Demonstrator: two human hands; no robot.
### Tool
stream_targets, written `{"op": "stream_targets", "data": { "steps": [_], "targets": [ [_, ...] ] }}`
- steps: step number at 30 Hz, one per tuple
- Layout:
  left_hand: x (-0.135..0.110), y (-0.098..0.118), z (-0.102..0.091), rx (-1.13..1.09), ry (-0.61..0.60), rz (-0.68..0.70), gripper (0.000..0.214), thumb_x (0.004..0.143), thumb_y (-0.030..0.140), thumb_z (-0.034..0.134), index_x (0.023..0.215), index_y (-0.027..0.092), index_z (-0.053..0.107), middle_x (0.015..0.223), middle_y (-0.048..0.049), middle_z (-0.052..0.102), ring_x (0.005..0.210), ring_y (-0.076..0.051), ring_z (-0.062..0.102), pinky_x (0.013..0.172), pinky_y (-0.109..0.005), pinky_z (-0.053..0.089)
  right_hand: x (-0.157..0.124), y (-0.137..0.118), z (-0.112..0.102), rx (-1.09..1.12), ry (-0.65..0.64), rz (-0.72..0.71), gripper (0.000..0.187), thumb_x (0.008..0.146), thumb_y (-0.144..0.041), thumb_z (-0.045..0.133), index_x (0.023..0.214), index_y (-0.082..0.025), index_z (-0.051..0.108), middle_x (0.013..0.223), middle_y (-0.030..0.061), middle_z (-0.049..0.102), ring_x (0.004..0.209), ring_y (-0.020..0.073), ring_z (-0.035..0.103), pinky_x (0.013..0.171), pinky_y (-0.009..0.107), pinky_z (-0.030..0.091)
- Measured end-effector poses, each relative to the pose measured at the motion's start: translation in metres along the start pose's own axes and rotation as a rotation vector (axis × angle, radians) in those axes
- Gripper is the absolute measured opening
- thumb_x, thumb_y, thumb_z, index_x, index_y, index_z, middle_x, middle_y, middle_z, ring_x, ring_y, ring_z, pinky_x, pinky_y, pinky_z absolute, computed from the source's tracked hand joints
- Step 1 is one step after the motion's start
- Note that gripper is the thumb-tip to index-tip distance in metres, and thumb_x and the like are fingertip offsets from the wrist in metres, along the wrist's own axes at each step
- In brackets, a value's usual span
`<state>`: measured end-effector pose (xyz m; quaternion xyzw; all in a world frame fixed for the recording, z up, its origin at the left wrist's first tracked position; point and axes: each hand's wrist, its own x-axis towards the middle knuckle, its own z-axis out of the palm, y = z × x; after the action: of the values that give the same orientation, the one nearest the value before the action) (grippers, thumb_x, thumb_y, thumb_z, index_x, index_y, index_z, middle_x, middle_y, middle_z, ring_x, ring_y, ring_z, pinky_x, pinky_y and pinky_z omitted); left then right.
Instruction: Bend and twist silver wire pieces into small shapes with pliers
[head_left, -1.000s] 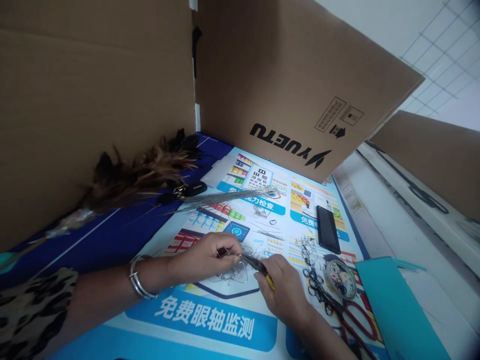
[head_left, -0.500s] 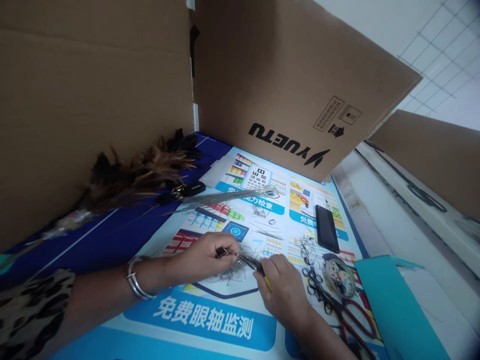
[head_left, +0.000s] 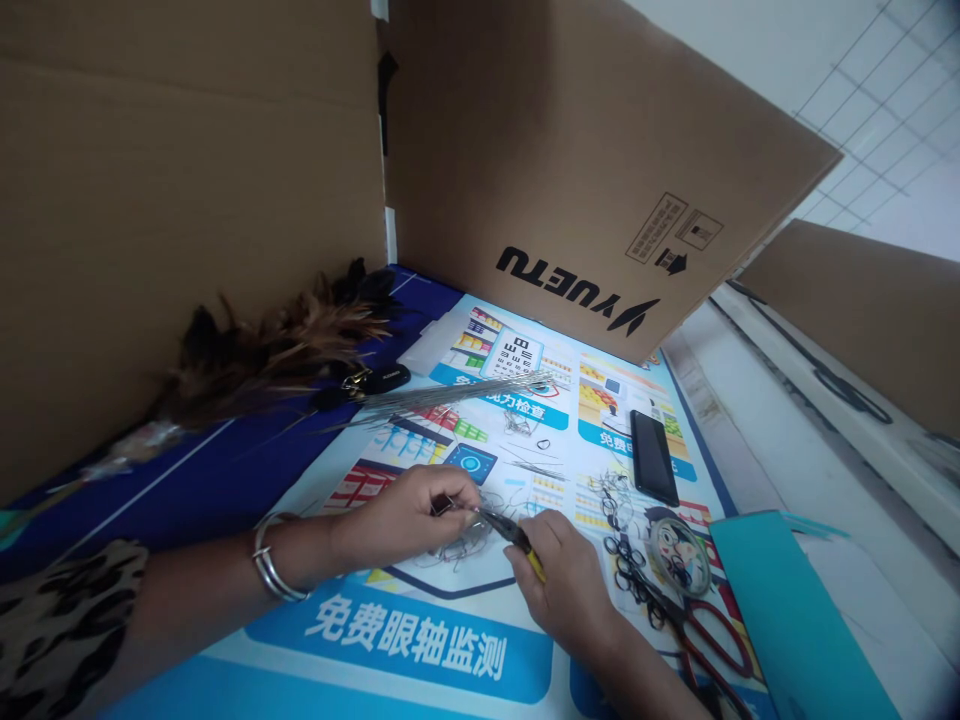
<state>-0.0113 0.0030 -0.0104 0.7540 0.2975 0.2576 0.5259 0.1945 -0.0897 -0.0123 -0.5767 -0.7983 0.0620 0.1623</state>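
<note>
My right hand [head_left: 559,570] is closed around yellow-handled pliers [head_left: 517,532], whose jaws point left. Their tip meets a thin wire [head_left: 471,508] pinched between the thumb and forefinger of my left hand [head_left: 420,512]. The fingers hide most of that wire. Beneath and behind my left hand lies a tangle of thin wire pieces [head_left: 491,520] on the printed mat [head_left: 345,625]. Farther back, a bundle of long straight wires [head_left: 457,392] lies across the mat. Shorter wires [head_left: 538,468] and a small heap of bent wire bits [head_left: 519,424] are between it and my hands.
Right of my hands are black wire loops [head_left: 626,565], a round clear container [head_left: 679,555], red-handled scissors [head_left: 716,640], a black phone [head_left: 654,457] and a teal box [head_left: 795,620]. Brown feathers [head_left: 300,330] and a black key fob [head_left: 386,377] lie left. Cardboard panels [head_left: 525,130] stand behind.
The pliers have turned slightly in my right hand, so more of the yellow handle shows. My left hand stays in place, still pinching the wire.
</note>
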Motion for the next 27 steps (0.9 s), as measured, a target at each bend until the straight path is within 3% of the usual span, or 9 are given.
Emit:
{"op": "stream_targets", "data": {
  "steps": [11, 27],
  "targets": [
    [0.0005, -0.0047, 0.0008, -0.142, -0.03, -0.092, 0.01, 0.078, 0.021, 0.053, 0.073, 0.014, 0.055, 0.058, 0.0048, 0.048, 0.045, -0.006, 0.045, 0.044, -0.017, 0.037, 0.0031, 0.0061, -0.0068, 0.241, 0.051, 0.063, 0.011, 0.087, -0.029, 0.046, 0.087, -0.019, 0.052, 0.079, 0.0035, 0.054, 0.076, 0.0162, 0.051, 0.064, 0.026, 0.04],
    [0.0009, -0.0051, -0.0012, -0.273, -0.052, -0.164, 0.015, 0.081, 0.028, 0.053, 0.078, 0.013, 0.054, 0.054, 0.0057, 0.047, 0.044, -0.007, 0.045, 0.044, -0.018, 0.036, 0.001, 0.0094, -0.0048, 0.268, 0.03, 0.056, 0.01, 0.087, -0.028, 0.046, 0.088, -0.019, 0.052, 0.08, 0.003, 0.054, 0.076, 0.0157, 0.05, 0.065, 0.025, 0.038]
  ]
}}
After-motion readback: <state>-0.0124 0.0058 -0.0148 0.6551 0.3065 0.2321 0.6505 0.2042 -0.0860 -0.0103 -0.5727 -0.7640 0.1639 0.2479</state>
